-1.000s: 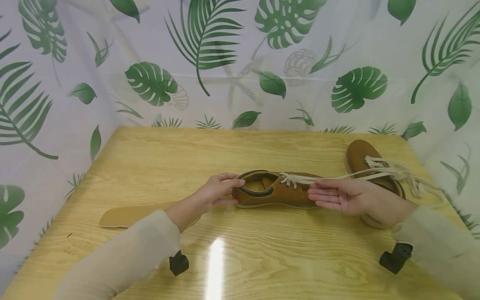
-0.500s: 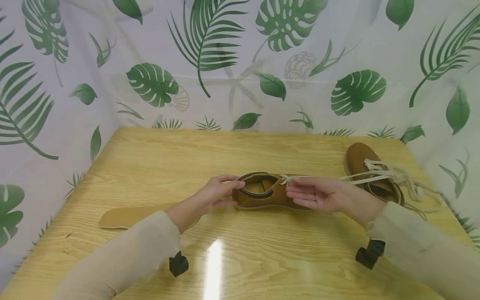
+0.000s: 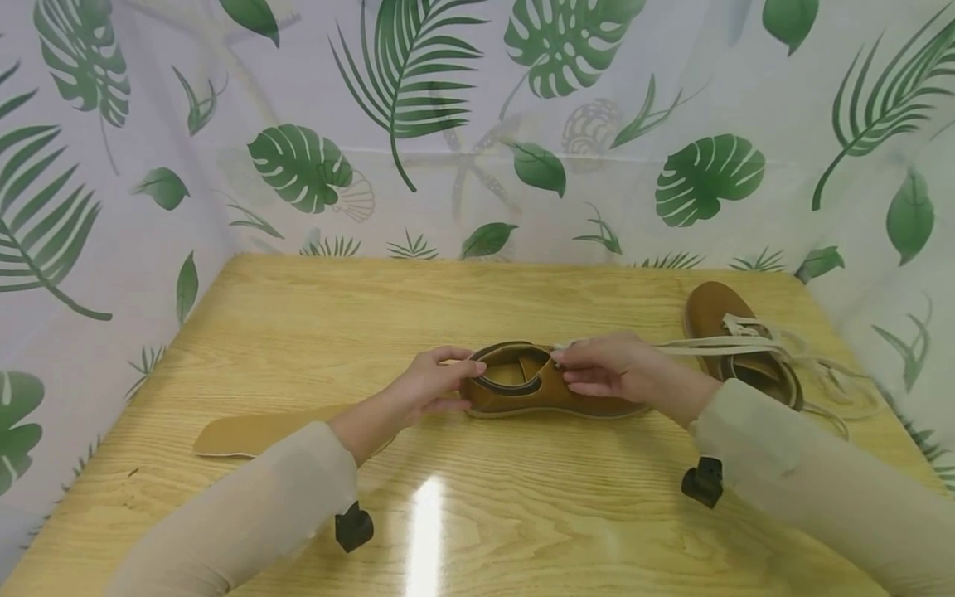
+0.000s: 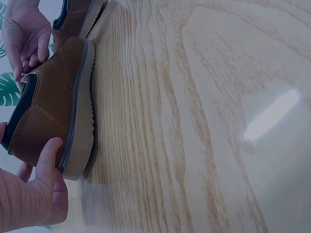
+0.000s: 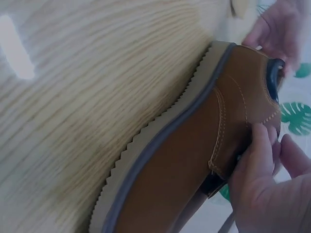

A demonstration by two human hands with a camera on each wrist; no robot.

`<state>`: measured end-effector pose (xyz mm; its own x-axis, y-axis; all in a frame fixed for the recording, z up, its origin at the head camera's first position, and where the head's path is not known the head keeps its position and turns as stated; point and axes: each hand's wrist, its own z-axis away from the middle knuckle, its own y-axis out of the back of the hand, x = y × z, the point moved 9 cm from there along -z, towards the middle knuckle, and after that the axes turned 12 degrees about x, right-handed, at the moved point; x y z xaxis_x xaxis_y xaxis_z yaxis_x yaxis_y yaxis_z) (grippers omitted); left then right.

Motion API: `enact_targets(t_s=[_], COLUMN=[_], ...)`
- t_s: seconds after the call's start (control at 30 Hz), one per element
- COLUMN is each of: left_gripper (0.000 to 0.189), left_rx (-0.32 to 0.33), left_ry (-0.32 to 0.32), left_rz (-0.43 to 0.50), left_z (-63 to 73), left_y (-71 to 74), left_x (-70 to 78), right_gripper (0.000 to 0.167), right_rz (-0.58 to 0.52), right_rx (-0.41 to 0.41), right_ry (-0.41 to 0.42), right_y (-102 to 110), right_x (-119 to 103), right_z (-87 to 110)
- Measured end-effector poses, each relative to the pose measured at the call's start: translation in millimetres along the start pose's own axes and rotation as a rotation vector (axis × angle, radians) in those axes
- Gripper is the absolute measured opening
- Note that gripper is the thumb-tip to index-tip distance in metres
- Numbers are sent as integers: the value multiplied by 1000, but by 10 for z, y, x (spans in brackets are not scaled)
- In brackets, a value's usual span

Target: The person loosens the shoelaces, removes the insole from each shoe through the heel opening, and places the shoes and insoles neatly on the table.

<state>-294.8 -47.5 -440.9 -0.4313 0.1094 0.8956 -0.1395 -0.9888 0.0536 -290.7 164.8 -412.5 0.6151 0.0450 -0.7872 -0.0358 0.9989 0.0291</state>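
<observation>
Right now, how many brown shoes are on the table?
2. One shoe lies mid-table, its heel held by the left hand, with the right hand at its laces. The second shoe sits at the far right, laces loose.

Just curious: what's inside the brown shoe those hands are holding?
Looking into the brown shoe, I see a dark collar lining, a tan inner wall and the tongue folded inward. The toe end is hidden under the right hand. A loose insole lies outside on the table.
</observation>
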Motion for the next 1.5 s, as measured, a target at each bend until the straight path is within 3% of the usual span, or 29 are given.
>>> enact_targets(t_s=[0.13, 0.3, 0.43, 0.63, 0.73, 0.8, 0.87, 1.03, 1.33, 1.5], left_gripper=[51, 52, 52, 51, 50, 51, 51, 50, 48, 47], left_rx=[-1, -2, -8, -7, 0, 3, 6, 10, 2, 1], left_ry=[2, 3, 2, 4, 11, 14, 19, 35, 41, 46], left_rz=[2, -8, -13, -14, -9, -7, -9, -20, -19, -24], left_z=[4, -2, -10, -11, 2, 6, 4, 3, 0, 1], left_y=[7, 18, 17, -2, -2, -3, -2, -2, -12, -9], left_x=[2, -3, -6, 23, 41, 49, 49, 51, 49, 57], right_gripper=[15, 16, 22, 8, 10, 7, 3, 10, 6, 5], right_rz=[40, 49, 0, -40, -44, -120, -264, -575, -862, -843], right_rx=[49, 12, 12, 50, 57, 58, 52, 41, 1, -56], right_ry=[24, 33, 22, 32, 42, 23, -26, -132, -166, -186], right_y=[-5, -42, -53, -32, -46, -51, -57, -70, -4, 0], right_x=[-27, -12, 8, -39, -64, -57, -23, 54, 20, 25], right_z=[13, 34, 30, 78, 118, 136, 151, 180, 152, 147])
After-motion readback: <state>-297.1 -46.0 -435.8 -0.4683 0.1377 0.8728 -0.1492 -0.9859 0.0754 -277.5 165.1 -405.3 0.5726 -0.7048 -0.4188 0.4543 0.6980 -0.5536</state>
